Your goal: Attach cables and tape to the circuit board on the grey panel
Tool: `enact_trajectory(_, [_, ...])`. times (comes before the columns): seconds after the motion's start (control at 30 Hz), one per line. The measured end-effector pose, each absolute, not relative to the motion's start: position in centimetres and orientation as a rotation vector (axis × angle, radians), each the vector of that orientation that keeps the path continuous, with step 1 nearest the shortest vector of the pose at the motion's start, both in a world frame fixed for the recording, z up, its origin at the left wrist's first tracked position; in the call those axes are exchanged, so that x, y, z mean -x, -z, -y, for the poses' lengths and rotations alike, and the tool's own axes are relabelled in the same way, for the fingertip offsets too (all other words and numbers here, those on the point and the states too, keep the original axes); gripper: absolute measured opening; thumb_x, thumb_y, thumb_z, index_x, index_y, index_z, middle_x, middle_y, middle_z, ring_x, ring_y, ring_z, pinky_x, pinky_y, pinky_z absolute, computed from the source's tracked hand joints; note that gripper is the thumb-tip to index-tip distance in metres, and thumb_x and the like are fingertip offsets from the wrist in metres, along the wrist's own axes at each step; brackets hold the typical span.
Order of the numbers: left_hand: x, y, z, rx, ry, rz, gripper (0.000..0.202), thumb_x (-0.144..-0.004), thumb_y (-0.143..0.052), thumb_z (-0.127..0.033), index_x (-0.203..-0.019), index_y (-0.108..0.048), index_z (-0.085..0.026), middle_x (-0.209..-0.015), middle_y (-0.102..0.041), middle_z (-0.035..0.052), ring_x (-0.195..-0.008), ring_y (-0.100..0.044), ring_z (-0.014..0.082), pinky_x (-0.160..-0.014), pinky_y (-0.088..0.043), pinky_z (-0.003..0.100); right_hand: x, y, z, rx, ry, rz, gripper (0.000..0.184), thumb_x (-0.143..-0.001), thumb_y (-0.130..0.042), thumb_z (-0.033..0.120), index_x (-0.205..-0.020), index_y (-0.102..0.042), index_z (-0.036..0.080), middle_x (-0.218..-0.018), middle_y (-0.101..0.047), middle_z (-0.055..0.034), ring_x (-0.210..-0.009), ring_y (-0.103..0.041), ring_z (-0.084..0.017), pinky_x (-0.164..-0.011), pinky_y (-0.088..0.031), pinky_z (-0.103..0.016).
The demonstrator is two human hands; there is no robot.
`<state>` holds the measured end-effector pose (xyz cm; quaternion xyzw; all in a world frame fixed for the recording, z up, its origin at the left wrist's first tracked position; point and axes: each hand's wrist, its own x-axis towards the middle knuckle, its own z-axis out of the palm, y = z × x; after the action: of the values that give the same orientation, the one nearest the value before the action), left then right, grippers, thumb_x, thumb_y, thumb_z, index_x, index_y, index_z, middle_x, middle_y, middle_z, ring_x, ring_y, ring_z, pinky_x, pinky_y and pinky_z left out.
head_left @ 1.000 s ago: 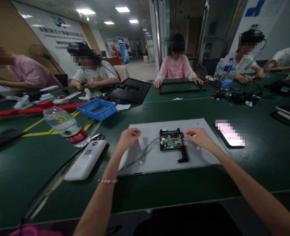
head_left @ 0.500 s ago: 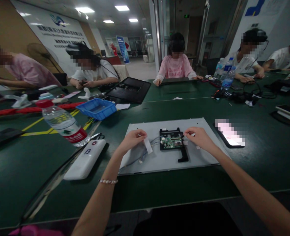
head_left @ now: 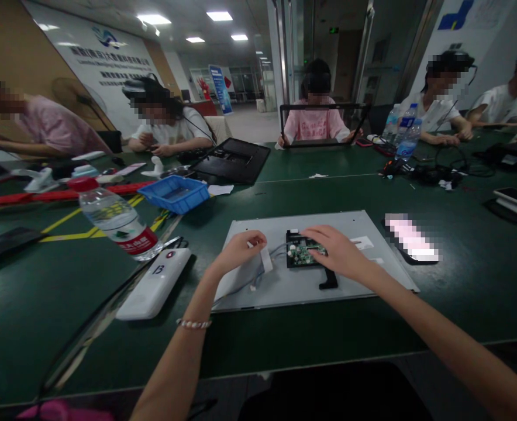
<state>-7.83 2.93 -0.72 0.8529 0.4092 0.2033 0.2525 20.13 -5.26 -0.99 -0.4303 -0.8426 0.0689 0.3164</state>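
Note:
A grey flat panel (head_left: 293,292) lies before me on the green table. On its middle sits a green circuit board (head_left: 300,252) in a black plastic bracket (head_left: 328,279), with grey cables (head_left: 241,287) running off to the left. My left hand (head_left: 244,250) is closed in a pinch on a white tape strip (head_left: 266,259), which hangs down over the cables. Over the right part of the board and bracket is my right hand (head_left: 335,248), fingers apart and holding nothing; it hides part of both. Whether its fingertips touch the board I cannot tell.
Left of the panel are a white power bank (head_left: 155,286), a water bottle (head_left: 117,221) and a blue tray (head_left: 175,194). To the right lies a phone (head_left: 410,237). Across the table a person holds up a black frame (head_left: 324,143); other people sit at both sides.
My right hand has moved left from the bracket's right edge to over the board, its fingers opening out. My left hand stays on the tape. The person opposite has raised a black frame.

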Motion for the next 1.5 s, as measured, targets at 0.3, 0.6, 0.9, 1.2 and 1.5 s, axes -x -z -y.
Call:
enact_trajectory(0.3, [7.6, 1.1, -2.7, -2.306, -0.347, -0.991, 0.017, -0.076, -0.051, -0.021, -0.091, -0.06, -0.017, -0.082, -0.063, 0.0008, -0.077, -0.058, 0.0131, -0.068, -0.042, 0.023, -11.3, 1.8, 5.5, 0.932, 0.022, 2.6, 0.021, -0.087, -0.046, 0.01, -0.101, -0.061, 0.011, -0.107, -0.063, -0.0116, -0.105, -0.055, -0.021, -0.091, -0.043, -0.037])
enact_trajectory(0.6, [7.9, 1.4, -2.8, -2.308, -0.246, -1.01, 0.028, -0.068, -0.061, -0.027, -0.094, -0.06, -0.017, -0.09, -0.064, 0.0029, -0.082, -0.057, 0.0157, -0.072, -0.043, 0.025, -10.0, 2.5, 6.4, 1.036, 0.095, 2.692, 0.018, -0.087, -0.045, 0.006, -0.094, -0.062, 0.008, -0.092, -0.068, -0.0123, -0.086, -0.062, -0.022, -0.076, -0.047, -0.034])
enact_trajectory(0.9, [8.1, 2.7, -3.5, -2.275, -0.307, -0.989, 0.018, -0.074, -0.056, -0.025, -0.09, -0.06, -0.018, -0.084, -0.063, 0.0012, -0.077, -0.057, 0.0142, -0.07, -0.043, 0.024, -9.3, 2.6, 10.3, 1.155, -0.099, 2.577, 0.05, -0.084, -0.054, 0.044, -0.116, -0.053, 0.006, -0.122, -0.055, -0.0209, -0.115, -0.05, -0.029, -0.094, -0.042, -0.04])
enact_trajectory(1.2, [7.6, 2.1, -3.3, -2.281, -0.282, -1.006, 0.016, -0.075, -0.053, -0.024, -0.088, -0.06, -0.018, -0.083, -0.062, 0.0013, -0.075, -0.056, 0.0141, -0.069, -0.043, 0.025, -8.0, 3.8, 12.8, 1.344, -0.233, 2.467, 0.067, -0.083, -0.052, 0.051, -0.133, -0.04, 0.008, -0.143, -0.032, -0.0243, -0.133, -0.028, -0.032, -0.106, -0.03, -0.046])
enact_trajectory(1.5, [7.6, 1.9, -2.7, -2.371, -0.222, -0.994, 0.037, -0.065, -0.064, -0.034, -0.097, -0.056, -0.017, -0.092, -0.058, 0.0038, -0.082, -0.052, 0.0174, -0.074, -0.042, 0.029, -11.2, 1.4, 13.2, 1.161, -0.286, 2.48, 0.05, -0.089, -0.047, 0.04, -0.131, -0.043, 0.014, -0.124, -0.056, -0.016, -0.116, -0.051, -0.026, -0.099, -0.039, -0.043])
